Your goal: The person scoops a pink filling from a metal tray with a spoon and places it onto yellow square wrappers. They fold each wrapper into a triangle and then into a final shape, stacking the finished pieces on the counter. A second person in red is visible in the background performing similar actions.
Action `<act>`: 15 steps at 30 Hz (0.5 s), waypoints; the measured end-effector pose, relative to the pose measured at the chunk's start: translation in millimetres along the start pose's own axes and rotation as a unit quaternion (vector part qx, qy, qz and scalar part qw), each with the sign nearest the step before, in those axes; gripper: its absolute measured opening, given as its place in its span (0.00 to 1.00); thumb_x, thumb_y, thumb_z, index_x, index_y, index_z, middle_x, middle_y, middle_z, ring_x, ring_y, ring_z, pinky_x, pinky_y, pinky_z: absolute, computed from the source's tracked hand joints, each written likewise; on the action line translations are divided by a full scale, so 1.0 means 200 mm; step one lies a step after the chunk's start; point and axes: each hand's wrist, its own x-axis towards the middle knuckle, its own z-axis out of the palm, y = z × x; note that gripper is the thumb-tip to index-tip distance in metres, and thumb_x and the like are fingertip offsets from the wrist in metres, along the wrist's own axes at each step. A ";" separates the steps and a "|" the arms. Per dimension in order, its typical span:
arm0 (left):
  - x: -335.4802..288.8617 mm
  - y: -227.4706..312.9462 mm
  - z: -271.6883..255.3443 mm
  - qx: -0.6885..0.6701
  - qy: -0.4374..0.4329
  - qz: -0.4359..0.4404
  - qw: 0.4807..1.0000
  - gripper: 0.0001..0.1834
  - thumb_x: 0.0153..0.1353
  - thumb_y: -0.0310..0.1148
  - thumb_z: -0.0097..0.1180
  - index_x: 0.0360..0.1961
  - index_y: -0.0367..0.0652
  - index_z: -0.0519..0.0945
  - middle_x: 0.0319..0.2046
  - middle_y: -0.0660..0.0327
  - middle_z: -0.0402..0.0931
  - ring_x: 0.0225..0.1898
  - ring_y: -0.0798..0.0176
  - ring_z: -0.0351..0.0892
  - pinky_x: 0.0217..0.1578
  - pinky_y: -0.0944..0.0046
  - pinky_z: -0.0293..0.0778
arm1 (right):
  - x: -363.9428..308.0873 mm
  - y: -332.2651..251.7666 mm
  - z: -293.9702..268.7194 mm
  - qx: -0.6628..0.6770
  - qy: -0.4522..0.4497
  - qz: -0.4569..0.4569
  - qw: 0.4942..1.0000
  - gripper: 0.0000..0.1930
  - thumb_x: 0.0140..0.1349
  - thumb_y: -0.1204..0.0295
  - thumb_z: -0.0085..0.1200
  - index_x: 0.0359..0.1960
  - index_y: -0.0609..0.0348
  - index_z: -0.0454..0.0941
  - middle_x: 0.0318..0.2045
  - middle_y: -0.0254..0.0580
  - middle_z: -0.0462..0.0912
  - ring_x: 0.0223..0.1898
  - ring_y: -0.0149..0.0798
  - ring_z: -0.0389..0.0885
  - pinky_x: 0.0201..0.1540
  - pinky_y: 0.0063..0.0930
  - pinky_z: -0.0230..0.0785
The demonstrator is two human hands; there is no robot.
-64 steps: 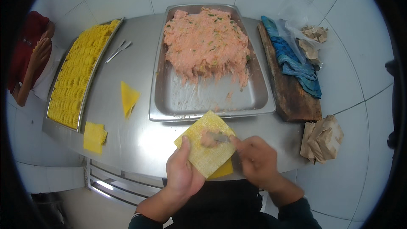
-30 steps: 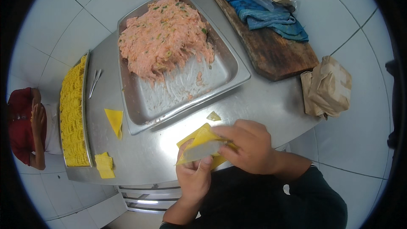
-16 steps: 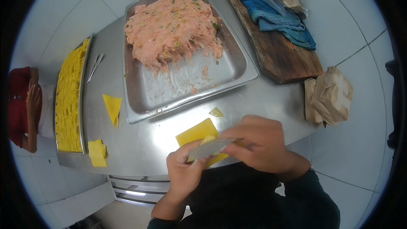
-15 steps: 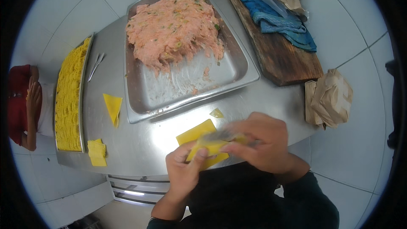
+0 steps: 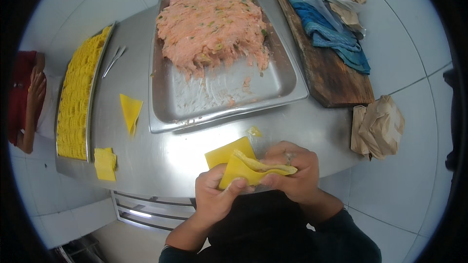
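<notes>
Yellow dough sheet (image 5: 239,173) up front, folded over on itself so its top edges gape a bit, and both hands are on it just above the near edge of the steel tabletop (image 5: 165,165). Left hand (image 5: 212,199) has the left end pinched, thumb flat on the front. Right hand (image 5: 298,171) has the other end, thumb on the front too and the rest curled behind. Something small and greyish shows by those right fingers, can't tell what. Just behind the fold, more flat yellow sheet (image 5: 225,152) lies by the near edge, partly covered, so no idea how many layers.

Big metal pan (image 5: 187,100) sits toward the far edge, with pink filling (image 5: 209,24) flecked green heaped at its far end. Between pan and hands there's a little yellow scrap (image 5: 254,131).

Over by the left edge: long tray (image 5: 88,152) packed with yellow pieces (image 5: 80,97), thin metal utensils (image 5: 114,62) beside it, a pointy yellow piece (image 5: 130,112), and a squarish one (image 5: 105,164) near the near left corner. Right edge has a wooden board (image 5: 346,87) with a blue cloth (image 5: 326,31) on top, plus a brown paper bundle (image 5: 382,126) nearer. Someone in a red top (image 5: 23,83) is beyond the left edge.
</notes>
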 end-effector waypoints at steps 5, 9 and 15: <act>0.02 0.01 0.02 0.119 0.005 0.077 0.990 0.15 0.68 0.35 0.65 0.48 0.35 0.85 0.31 0.62 0.85 0.31 0.73 0.81 0.36 0.72 0.76 | -0.01 -0.02 0.01 -0.050 0.003 0.007 0.999 0.11 0.56 0.76 0.71 0.42 0.59 0.90 0.37 0.43 0.85 0.36 0.31 0.84 0.38 0.22 0.74; 0.02 0.00 0.02 0.112 0.023 0.042 0.993 0.11 0.68 0.34 0.65 0.41 0.35 0.88 0.27 0.64 0.84 0.29 0.75 0.79 0.31 0.73 0.74 | -0.04 -0.02 0.02 -0.174 0.024 -0.040 0.984 0.12 0.56 0.78 0.69 0.42 0.58 0.90 0.36 0.42 0.85 0.33 0.32 0.84 0.35 0.21 0.73; 0.02 0.02 -0.02 0.104 0.049 0.013 0.993 0.13 0.69 0.36 0.63 0.40 0.35 0.88 0.23 0.64 0.82 0.26 0.77 0.76 0.28 0.72 0.71 | -0.04 -0.01 0.02 -0.173 -0.001 0.013 0.985 0.08 0.57 0.81 0.67 0.39 0.63 0.89 0.32 0.44 0.85 0.29 0.33 0.84 0.31 0.23 0.72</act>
